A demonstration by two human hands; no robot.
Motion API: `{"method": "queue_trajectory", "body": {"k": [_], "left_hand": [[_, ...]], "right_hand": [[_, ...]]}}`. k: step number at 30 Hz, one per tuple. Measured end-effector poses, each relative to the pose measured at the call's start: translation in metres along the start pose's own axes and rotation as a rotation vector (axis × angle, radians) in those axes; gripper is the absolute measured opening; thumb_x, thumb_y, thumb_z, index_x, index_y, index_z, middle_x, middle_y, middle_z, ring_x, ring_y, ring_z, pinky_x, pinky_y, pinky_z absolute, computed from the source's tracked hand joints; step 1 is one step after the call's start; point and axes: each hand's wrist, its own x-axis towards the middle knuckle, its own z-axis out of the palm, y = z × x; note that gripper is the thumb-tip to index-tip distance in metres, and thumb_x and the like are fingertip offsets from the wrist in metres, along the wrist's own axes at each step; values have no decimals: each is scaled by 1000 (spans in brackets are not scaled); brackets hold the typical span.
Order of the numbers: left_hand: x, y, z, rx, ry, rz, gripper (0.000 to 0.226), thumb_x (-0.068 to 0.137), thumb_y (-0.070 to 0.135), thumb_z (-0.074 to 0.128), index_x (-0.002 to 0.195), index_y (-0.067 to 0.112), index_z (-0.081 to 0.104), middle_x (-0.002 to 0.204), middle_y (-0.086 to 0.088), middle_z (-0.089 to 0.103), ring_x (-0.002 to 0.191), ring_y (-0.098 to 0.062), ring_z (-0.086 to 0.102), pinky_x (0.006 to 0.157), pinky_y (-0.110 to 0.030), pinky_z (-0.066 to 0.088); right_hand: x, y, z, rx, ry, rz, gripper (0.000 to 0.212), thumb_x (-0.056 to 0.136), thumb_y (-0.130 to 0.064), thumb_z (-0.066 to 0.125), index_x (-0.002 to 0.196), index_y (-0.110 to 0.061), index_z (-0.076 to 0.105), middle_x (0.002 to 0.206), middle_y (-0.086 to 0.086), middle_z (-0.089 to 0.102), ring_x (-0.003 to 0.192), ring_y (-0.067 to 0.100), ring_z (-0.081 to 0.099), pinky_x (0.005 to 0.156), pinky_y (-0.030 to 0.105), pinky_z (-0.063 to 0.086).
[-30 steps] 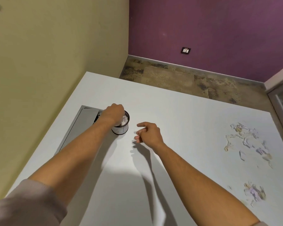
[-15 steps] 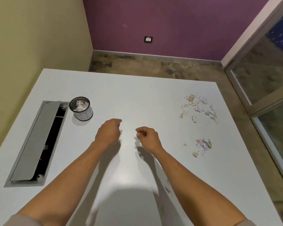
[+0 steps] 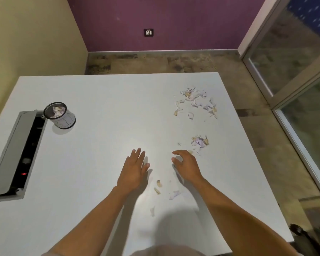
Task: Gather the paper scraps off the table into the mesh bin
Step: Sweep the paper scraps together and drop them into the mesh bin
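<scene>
The small mesh bin (image 3: pixel 60 115) stands at the table's left with paper scraps inside. A big spread of pale scraps (image 3: pixel 196 101) lies far right, and a smaller heap (image 3: pixel 199 142) sits nearer. A few loose scraps (image 3: pixel 158 186) lie between my forearms. My left hand (image 3: pixel 134 171) hovers flat over the table's middle, fingers straight, holding nothing. My right hand (image 3: pixel 187 166) is beside it with loosely curled fingers, empty, just left of the smaller heap.
A grey cable hatch (image 3: pixel 17 154) is open in the white table (image 3: pixel 103 100) by the left edge, right next to the bin. A glass door frame (image 3: pixel 292 93) runs along the right side. A dark chair part (image 3: pixel 299 231) shows at the lower right.
My left hand left the bin and both hands moved right toward the scraps. Their fingers uncurled. The view swung right, bringing the loose scraps near me into sight.
</scene>
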Motion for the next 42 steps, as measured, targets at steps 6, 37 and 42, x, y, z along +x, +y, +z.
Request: {"method": "queue_trajectory", "body": {"k": [6,37,42], "left_hand": [[0,32,49,40,-60,-13,63,102,46,32,154,14,17,163,-2,5,150,-20,-3,122,-39,5],[147,85,124,299,-240,323,84,95,63,26,154,9,3,163,-8,-2,149,-24,-12,120,-44,-11],[125,73,125,339,-269,433,77,98,59,23,154,10,6,163,-6,2,149,-20,-10,120,-39,-11]], "right_hand": [[-17,76,-39,-94,39,17,49,97,-35,54,142,-18,46,151,-2,41,140,14,34,117,31,29],[115,158,-41,-469,-146,-327,77,94,-68,30,153,-23,9,163,0,13,150,14,2,122,40,1],[88,158,-29,-486,-201,-428,68,100,-58,25,154,-19,11,163,-1,9,150,10,-5,122,35,-3]]}}
